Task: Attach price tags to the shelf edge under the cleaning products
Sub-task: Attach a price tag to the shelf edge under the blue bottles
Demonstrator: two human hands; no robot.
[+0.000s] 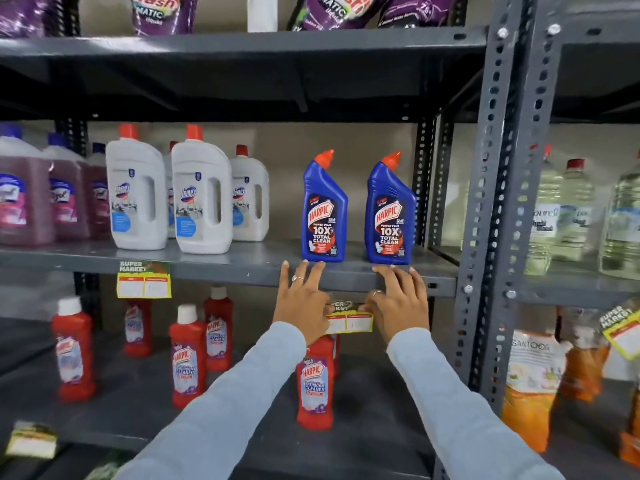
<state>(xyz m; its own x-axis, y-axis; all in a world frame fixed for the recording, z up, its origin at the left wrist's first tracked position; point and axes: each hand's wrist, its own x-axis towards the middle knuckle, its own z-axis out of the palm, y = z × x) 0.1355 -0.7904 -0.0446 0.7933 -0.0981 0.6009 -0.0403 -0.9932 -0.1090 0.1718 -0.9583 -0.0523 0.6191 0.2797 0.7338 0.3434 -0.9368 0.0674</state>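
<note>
Both hands, left hand and right hand, pinch a price tag against the shelf edge.

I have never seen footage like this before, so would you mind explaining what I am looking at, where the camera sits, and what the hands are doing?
There is no machine here: a person wears one wide-angle camera on the head, so you see their own arms reaching forward.

In front is a grey metal rack. The middle shelf carries white Domex bottles and two blue Harpic bottles. Red Harpic bottles stand on the shelf below.

The left hand and right hand rest their fingers on the shelf's front edge under the blue bottles. Between them they hold a yellow price tag in a thumb grip, up against that edge. Whether it is fixed yet, I cannot tell.

Another tag already hangs under the white bottles.
</note>
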